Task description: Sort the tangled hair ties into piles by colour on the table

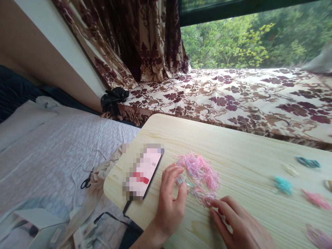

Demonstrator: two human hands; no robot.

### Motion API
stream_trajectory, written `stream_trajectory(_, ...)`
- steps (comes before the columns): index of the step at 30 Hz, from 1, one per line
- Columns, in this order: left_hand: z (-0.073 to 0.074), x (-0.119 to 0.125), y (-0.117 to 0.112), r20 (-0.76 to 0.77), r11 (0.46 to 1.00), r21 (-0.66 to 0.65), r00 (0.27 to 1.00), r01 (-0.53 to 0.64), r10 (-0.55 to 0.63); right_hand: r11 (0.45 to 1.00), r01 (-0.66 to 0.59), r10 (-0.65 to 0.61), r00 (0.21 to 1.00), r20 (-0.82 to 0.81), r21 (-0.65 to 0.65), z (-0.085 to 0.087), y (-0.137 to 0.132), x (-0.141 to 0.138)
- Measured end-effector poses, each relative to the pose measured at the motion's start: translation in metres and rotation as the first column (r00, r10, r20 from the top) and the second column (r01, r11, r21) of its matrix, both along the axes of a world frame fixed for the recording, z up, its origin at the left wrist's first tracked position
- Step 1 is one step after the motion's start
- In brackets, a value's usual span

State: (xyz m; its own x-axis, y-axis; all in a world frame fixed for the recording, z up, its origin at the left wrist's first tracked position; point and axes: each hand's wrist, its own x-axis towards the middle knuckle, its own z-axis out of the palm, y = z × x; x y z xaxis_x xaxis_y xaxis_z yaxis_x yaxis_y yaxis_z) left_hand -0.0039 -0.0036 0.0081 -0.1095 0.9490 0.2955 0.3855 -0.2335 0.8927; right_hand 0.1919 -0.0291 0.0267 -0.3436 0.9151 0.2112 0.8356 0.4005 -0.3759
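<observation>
A loose heap of thin, shiny rubber bands [207, 173], mostly pink with some pale blue and yellow, lies on the light wooden table [166, 129]. At the heap's left edge is my left hand [172, 197], its fingers bent and its thumb apart from them; the fingertips touch the outer bands. My right hand [236, 218] is at the heap's near edge. Its index finger and thumb come close together at a small pink clump of bands [208, 199], apparently pinching it. The exact grip is partly hidden by the fingers.
Small separate bunches lie to the right: dark teal [308, 162], cream [291, 169], turquoise [283, 185], pink [316, 199] and pale purple [317, 237]. Left of the heap is a phone [142, 176] with a cable. A bed [64, 135] and a floral-covered window ledge [233, 93] adjoin the table.
</observation>
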Motion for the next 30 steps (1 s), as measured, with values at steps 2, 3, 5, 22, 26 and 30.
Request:
stream_trajectory(2, 0.000, 0.000, 0.000, -0.004, 1.000, 0.000, 1.000, 0.005, -0.005, 1.000, 0.002, -0.002, 1.000, 0.029, -0.004, -0.002, 0.002, -0.004)
stream_trajectory(3, 0.000, 0.000, 0.000, -0.007, 1.000, -0.001, 1.000, 0.007, -0.007, 1.000, 0.006, -0.006, 0.999, 0.042, -0.009, -0.003, 0.003, -0.005)
stream_trajectory(5, 0.000, 0.000, -0.001, -0.006, 1.000, -0.007, 1.000, 0.008, -0.008, 1.000, 0.014, -0.013, 0.998, 0.062, -0.016, -0.005, 0.004, -0.007)
stream_trajectory(22, -0.003, -0.001, -0.001, 0.005, 1.000, -0.011, 1.000, 0.011, -0.011, 0.959, 0.065, -0.178, 0.895, -0.408, -0.275, 0.014, 0.001, -0.006)
stream_trajectory(26, -0.003, -0.001, -0.001, 0.009, 1.000, -0.020, 1.000, 0.001, -0.001, 0.938, 0.137, -0.275, 0.853, -0.444, -0.319, 0.010, 0.001, -0.008)
stream_trajectory(30, -0.003, -0.001, 0.000, 0.005, 1.000, -0.020, 1.000, 0.005, -0.005, 0.947, 0.115, -0.250, 0.850, -0.463, -0.300, 0.001, 0.005, -0.001)
